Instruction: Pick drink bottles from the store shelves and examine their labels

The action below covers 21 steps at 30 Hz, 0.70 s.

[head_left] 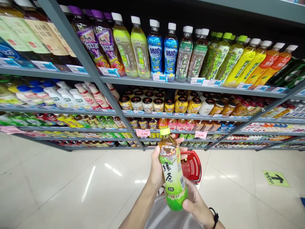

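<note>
A bottle of green tea [172, 173] with a light green cap and a green-and-white label is held tilted in front of my body, its label facing me. Around its upper part wraps my left hand [156, 167], the thumb on the near left side and the fingers showing beyond the far side. Low on the bottle, my right hand [194, 202] grips the base from the right, thumb against the green bottom. A black band [215, 218] circles the right wrist.
A red shopping basket [196, 167] stands on the tiled floor behind the bottle. Ahead rise grey shelves [147, 83] with rows of drink bottles [140, 51] and lidded jars [181, 103]. A yellow-green arrow sign [276, 178] lies on the floor at right.
</note>
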Available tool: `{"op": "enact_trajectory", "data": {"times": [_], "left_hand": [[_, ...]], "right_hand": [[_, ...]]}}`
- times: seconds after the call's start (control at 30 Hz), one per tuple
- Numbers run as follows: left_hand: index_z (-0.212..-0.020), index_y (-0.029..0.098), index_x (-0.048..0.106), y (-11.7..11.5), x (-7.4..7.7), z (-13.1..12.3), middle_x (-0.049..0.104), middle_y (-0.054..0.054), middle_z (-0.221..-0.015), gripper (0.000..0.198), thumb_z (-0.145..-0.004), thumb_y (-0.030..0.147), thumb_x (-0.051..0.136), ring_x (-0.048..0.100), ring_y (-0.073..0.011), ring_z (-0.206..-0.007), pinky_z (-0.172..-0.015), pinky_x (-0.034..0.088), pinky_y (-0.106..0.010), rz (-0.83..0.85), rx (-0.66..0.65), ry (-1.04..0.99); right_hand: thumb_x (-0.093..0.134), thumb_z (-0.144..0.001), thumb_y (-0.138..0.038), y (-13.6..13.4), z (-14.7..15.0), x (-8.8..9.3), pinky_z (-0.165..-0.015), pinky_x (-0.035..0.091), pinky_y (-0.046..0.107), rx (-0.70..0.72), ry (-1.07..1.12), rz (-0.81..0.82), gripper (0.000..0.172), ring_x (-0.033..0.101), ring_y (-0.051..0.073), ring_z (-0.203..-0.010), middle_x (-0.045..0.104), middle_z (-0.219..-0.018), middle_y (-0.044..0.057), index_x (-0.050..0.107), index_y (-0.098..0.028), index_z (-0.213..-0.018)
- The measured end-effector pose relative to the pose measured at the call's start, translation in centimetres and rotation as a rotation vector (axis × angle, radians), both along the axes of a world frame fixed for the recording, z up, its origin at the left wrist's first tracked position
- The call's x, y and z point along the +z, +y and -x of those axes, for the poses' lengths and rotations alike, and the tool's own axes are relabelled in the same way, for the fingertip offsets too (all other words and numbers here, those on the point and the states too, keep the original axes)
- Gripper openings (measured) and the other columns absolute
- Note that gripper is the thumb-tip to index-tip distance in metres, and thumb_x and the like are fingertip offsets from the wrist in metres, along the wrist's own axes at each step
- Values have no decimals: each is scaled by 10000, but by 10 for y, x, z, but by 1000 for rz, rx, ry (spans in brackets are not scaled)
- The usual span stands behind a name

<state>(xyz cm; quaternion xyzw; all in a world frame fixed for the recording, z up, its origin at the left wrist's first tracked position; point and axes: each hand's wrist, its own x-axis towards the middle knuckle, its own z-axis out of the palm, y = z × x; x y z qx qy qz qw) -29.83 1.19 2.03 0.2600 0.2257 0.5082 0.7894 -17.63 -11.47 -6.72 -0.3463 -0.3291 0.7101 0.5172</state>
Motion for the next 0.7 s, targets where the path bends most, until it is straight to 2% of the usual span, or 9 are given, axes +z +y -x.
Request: {"op": "enact_trajectory", "data": {"times": [0.13,0.27,0.43,0.53,0.7], "left_hand": [[-1449,195,593,-2,-1,2,772,-157,-1249,841,-849,783,633,776,-337,-1000,-843,658,-469,45,-9,-9],[-1443,179,593,-3,-1,3,775,-159,-1225,823,-884,783,586,777,-336,-990,-841,654,-477,40,-19,-18],[-1388,167,635,-2,-5,6,766,-166,-1222,799,-863,770,615,767,-349,-1018,-821,649,-463,-72,50,61],[-1351,157,659,-2,-8,8,770,-171,-1199,783,-857,764,626,770,-354,-1000,-813,646,-461,-107,49,83],[-1339,157,664,-1,-11,9,788,-153,-1127,787,-860,781,618,785,-331,-890,-792,642,-451,-75,23,46]], "right_hand": [[937,-713,-575,-3,2,-10,-972,528,452,-108,-45,-20,638,659,272,-1039,702,-1129,89,593,-272,-1156],[920,-727,-545,-3,6,-19,-877,529,404,-165,-74,-103,607,647,261,-959,693,-1062,72,542,-281,-1123],[938,-699,-418,-2,7,-13,-861,514,341,-311,-289,-195,619,652,227,-940,700,-1047,52,506,-261,-1112],[945,-675,-386,-3,5,-11,-877,516,342,-414,-392,-193,657,651,239,-988,689,-1097,63,505,-255,-1143],[949,-657,-369,-6,3,-20,-926,505,370,-451,-546,-210,703,633,272,-1091,650,-1189,82,489,-263,-1179]]}}
